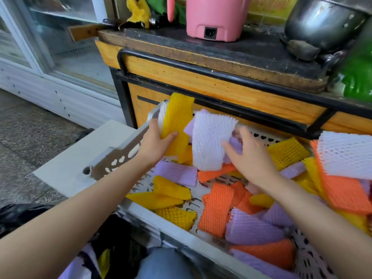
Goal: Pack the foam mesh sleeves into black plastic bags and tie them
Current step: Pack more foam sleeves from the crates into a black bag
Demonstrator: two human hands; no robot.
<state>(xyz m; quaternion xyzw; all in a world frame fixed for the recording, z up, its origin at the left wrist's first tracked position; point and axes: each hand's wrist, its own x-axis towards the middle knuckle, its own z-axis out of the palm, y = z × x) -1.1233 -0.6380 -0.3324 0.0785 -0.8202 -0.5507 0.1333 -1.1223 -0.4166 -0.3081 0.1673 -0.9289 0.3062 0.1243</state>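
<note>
Nearest the person, at the lower left, a black plastic bag (16, 217) lies open beside the knee, with bits of purple and yellow foam showing in the dark folds below it. Just beyond stands a pale perforated crate (112, 158) strewn with loose foam mesh sleeves: orange sleeves (216, 208), purple sleeves (251, 228) and yellow ones, overlapping with no order

Above the crate's far half, the left hand (156, 140) grips a yellow sleeve (178, 117) near its lower end, thumb in front and fingers curled behind, with a white one pressed against its back. The right hand (253, 156) spreads its fingers over a white sleeve (209, 141) and a purple one under it, thumb at the white sleeve's edge; whether it has truly closed on them cannot be told

The sleeves look very light, soft and springy, and probably crush flat under a squeeze and puff out again. They seem neither slippery nor fragile, so a firm pinch across the middle of a stacked handful should serve better than picking at corners, which would likely bend and let the stack fan apart

Farthest off stands a wooden desk (201, 87) in a black metal frame, carrying a pink appliance (217, 17) and a steel pot (322, 23)
</note>
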